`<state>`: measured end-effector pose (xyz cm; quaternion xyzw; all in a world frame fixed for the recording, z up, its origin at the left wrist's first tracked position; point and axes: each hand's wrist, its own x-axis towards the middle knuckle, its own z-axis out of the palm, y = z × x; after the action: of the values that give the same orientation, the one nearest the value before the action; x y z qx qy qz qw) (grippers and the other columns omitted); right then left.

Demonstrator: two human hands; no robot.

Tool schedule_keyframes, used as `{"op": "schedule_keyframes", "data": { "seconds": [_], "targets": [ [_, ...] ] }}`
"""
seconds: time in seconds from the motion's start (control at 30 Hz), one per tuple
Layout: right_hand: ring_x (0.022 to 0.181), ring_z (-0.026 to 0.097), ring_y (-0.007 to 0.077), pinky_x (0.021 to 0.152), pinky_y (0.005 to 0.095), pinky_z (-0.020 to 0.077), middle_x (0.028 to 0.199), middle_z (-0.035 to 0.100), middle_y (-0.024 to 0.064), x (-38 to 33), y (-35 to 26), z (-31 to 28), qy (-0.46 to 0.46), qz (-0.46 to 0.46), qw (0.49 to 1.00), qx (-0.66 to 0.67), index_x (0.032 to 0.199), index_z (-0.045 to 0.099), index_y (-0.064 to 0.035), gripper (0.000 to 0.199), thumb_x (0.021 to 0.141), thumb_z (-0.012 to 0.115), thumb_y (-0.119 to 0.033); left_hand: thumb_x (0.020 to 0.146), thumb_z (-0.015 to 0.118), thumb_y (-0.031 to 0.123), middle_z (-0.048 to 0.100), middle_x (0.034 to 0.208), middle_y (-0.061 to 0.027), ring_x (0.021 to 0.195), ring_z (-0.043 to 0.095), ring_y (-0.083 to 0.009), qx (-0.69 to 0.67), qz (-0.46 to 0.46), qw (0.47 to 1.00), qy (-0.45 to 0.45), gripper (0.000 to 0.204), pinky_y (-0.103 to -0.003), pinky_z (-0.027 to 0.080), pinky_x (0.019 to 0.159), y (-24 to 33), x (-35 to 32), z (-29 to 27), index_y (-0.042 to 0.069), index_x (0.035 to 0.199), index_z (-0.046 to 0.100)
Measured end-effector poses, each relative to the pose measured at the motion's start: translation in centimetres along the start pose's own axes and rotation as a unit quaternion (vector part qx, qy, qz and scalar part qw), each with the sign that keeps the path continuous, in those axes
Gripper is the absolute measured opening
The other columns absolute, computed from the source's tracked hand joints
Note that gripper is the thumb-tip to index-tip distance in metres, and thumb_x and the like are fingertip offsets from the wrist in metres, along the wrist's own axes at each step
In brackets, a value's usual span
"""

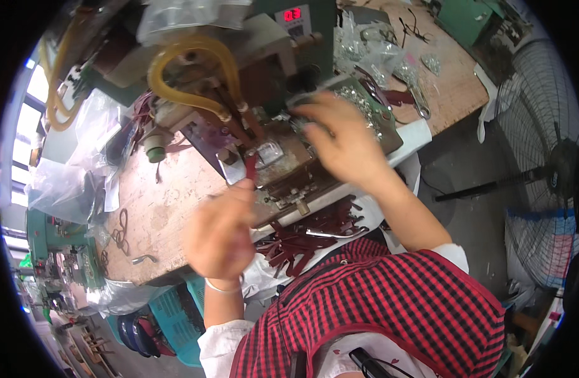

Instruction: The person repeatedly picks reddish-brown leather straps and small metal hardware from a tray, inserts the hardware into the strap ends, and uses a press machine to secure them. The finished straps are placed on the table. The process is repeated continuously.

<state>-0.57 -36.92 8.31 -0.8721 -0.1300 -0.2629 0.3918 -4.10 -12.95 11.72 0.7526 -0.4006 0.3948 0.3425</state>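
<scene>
My left hand (223, 233), blurred, is closed on one end of a dark red strap (251, 167). The strap's other end lies at the metal work plate (270, 153) of a bench press, under its tool head (242, 126). My right hand (346, 135) is over the right side of the press, beside a tray of small shiny metal parts (365, 110). Its thumb and forefinger are bent with a gap between them; motion smears the tips. A pile of dark red straps (308, 242) lies in front of the press, close to my lap.
A yellow hose (195, 44) loops above the plate. Plastic bags (69, 183) hang at the left. More metal parts in bags (384, 60) lie at the back right. A floor fan (535, 164) stands right; a teal basket (179, 321) is below the bench.
</scene>
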Motion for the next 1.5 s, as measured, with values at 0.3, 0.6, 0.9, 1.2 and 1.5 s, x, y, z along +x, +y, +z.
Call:
{"op": "schedule_keyframes", "data": {
  "seconds": [0.3, 0.6, 0.9, 1.2, 1.5],
  "targets": [
    [0.119, 0.062, 0.0361, 0.093, 0.0479, 0.0513, 0.111, 0.071, 0.0155, -1.8, 8.1, -0.9, 0.148, 0.011, 0.972, -0.183, 0.095, 0.073, -0.0057, 0.016, 0.081, 0.074, -0.013, 0.074, 0.078, 0.001, 0.076, 0.097, -0.0126, 0.060, 0.065, -0.0177, 0.047, 0.089, 0.993, -0.064, 0.022, -0.029, 0.050, 0.051, -0.1, -0.8, 3.4, 0.006, 0.095, 0.074],
    [0.089, 0.069, 0.0232, 0.082, 0.0329, 0.0523, 0.096, 0.073, 0.0125, -2.2, 8.2, 0.3, 0.144, 0.143, 0.979, -0.001, 0.107, 0.072, -0.0035, 0.015, 0.096, 0.064, -0.008, 0.073, 0.079, 0.005, 0.075, 0.103, -0.0118, 0.057, 0.063, -0.0162, 0.024, 0.098, 0.994, -0.029, 0.028, -0.029, 0.047, 0.048, -0.7, -1.9, 3.8, 0.006, 0.100, 0.073],
    [0.086, 0.061, 0.0083, 0.078, 0.0232, 0.0473, 0.097, 0.068, 0.0020, -6.0, 8.4, -0.6, 0.135, 0.211, 0.954, 0.162, 0.115, 0.065, -0.0006, 0.017, 0.099, 0.061, -0.003, 0.085, 0.072, 0.001, 0.074, 0.106, -0.0169, 0.086, 0.069, -0.0258, 0.148, -0.220, 0.954, 0.141, 0.023, -0.035, 0.054, 0.083, -10.9, -5.7, -1.5, -0.004, 0.107, 0.071],
    [0.086, 0.065, 0.0096, 0.080, 0.0242, 0.0507, 0.093, 0.070, 0.0033, -3.2, 5.5, 1.1, 0.111, 0.197, 0.960, 0.165, 0.107, 0.068, -0.0001, 0.012, 0.095, 0.066, -0.003, 0.076, 0.076, 0.022, 0.068, 0.120, -0.0218, 0.111, 0.062, -0.0428, 0.189, -0.411, 0.869, -0.201, 0.038, -0.045, 0.049, 0.102, -37.6, -13.7, 3.6, 0.009, 0.112, 0.070],
    [0.089, 0.062, 0.0078, 0.082, 0.0232, 0.0483, 0.094, 0.069, 0.0021, -7.2, 6.4, -1.8, 0.135, 0.221, 0.954, 0.151, 0.109, 0.068, 0.0001, 0.012, 0.098, 0.064, -0.003, 0.082, 0.076, 0.009, 0.073, 0.118, -0.0117, 0.100, 0.065, -0.0333, 0.233, -0.266, 0.924, -0.143, 0.015, -0.041, 0.052, 0.088, -17.3, -16.5, -2.2, 0.004, 0.097, 0.074]
  ]
}}
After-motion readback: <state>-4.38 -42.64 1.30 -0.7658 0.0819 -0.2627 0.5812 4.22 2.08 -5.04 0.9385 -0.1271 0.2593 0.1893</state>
